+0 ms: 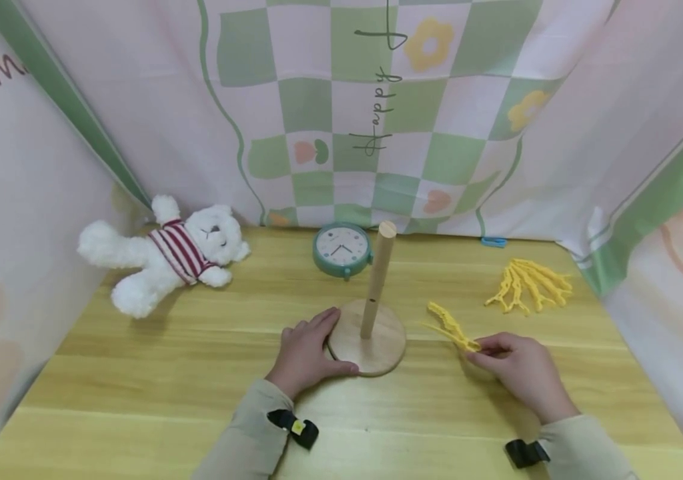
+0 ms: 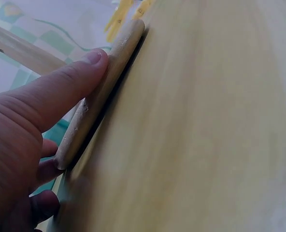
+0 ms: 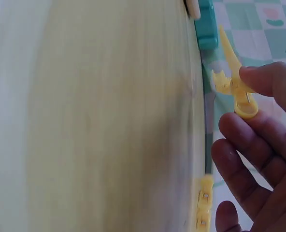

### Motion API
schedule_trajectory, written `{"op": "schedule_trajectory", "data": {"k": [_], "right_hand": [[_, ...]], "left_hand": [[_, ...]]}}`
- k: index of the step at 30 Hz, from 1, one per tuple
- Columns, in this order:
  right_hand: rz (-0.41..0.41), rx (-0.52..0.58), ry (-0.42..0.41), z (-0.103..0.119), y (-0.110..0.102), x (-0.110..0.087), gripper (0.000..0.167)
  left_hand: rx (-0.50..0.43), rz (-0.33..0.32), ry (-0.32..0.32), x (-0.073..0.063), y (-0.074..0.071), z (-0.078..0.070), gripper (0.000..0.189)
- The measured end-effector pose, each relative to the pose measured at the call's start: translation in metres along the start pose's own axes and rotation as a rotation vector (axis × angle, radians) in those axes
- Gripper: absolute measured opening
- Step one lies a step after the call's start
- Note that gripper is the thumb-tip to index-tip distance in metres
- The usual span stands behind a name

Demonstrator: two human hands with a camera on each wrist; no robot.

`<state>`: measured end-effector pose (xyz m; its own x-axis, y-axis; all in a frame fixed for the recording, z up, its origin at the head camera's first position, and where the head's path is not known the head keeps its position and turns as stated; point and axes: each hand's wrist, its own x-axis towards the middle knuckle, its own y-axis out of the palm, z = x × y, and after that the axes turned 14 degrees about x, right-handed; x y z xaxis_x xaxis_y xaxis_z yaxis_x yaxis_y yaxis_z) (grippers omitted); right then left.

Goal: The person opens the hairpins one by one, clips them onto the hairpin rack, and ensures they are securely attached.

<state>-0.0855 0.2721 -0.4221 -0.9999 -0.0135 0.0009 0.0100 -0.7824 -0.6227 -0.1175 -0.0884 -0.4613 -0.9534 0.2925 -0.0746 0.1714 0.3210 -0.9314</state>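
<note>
A round wooden stand (image 1: 350, 343) with an upright wooden post (image 1: 379, 273) stands mid-table. My left hand (image 1: 308, 353) holds the left side of its base, thumb at the near edge and fingers spread toward the far side. In the left wrist view, the thumb lies against the rim of the wooden base (image 2: 102, 92). Right of the stand, my right hand (image 1: 521, 367) pinches a yellow branch-shaped plastic piece (image 1: 452, 327) above the table. A ring-like end on this yellow piece (image 3: 246, 106) shows between thumb and fingers in the right wrist view.
Several more yellow branch pieces (image 1: 527, 283) lie fanned out at the back right. Behind them is a small blue clip (image 1: 493, 242). A teal round clock (image 1: 341, 250) sits behind the stand, and a white plush bear (image 1: 167, 250) lies at the left by the curtain (image 1: 359, 107).
</note>
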Motion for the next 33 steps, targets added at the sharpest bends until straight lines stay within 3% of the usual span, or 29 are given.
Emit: {"op": "schedule_trajectory", "data": {"k": [10,17,33], "right_hand": [[0.032,0.049,-0.032,0.019,0.018,-0.001,0.023],[0.058,0.074,-0.079,0.029,0.032,-0.002,0.019],[0.075,0.113,-0.138,0.047,0.060,0.002,0.017]], "left_hand": [[-0.038,0.021,-0.001,-0.001,-0.002,0.002,0.110],[0.011,0.045,-0.018,-0.002,-0.009,0.001,0.109],[0.009,0.044,-0.022,-0.003,-0.012,-0.001,0.108]]}}
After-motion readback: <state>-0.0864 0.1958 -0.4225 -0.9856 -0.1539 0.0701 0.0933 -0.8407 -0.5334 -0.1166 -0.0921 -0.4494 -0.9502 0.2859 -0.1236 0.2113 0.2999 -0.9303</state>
